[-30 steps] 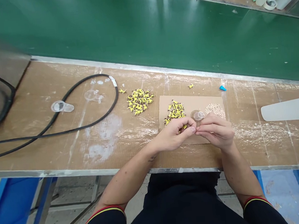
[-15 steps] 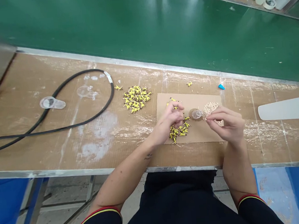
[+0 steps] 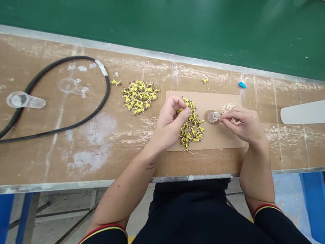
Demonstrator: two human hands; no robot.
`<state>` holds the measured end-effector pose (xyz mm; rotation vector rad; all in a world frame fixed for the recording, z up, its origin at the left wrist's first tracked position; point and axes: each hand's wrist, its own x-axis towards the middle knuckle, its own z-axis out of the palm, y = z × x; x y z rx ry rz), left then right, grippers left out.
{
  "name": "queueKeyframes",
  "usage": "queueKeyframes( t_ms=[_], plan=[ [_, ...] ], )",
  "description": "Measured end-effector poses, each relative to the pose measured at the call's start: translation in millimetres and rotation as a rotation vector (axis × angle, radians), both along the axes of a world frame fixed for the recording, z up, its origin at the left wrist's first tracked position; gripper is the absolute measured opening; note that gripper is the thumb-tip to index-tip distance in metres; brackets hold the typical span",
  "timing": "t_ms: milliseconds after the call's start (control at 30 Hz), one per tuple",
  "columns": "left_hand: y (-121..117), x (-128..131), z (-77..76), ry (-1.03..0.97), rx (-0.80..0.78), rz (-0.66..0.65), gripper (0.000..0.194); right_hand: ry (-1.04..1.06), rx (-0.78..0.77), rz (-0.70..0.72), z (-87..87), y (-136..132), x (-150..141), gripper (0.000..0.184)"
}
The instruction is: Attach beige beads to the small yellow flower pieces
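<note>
Left hand (image 3: pixel 168 123) is pinching shut right by the yellow bits (image 3: pixel 192 129) on the cardboard (image 3: pixel 219 139), can't tell if it's got one. Right hand (image 3: pixel 241 124) is pinching at the beige pellets (image 3: pixel 229 110), just beside a clear cap (image 3: pixel 213 116), grip unclear too.

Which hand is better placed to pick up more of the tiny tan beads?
Probably your right hand: its fingertips are right at the tiny tan beads, beside the clear cup. The left hand is farther away, by the yellow pieces.
</note>
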<state>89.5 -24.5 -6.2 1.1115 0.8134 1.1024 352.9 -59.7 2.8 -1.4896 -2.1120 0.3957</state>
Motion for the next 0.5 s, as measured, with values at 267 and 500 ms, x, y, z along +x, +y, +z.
queueKeyframes(
  t_ms=[267, 500],
  plan=[
    [-0.6, 0.4, 8.5, -0.125, -0.148, 0.014, 0.019, -0.024, -0.015, -0.001, -0.9, 1.3, 0.4, 0.016],
    [0.3, 0.3, 7.8, -0.127, -0.147, 0.081, 0.017, -0.017, -0.009, 0.009, 1.4, 1.3, 0.6, 0.016]
  ],
)
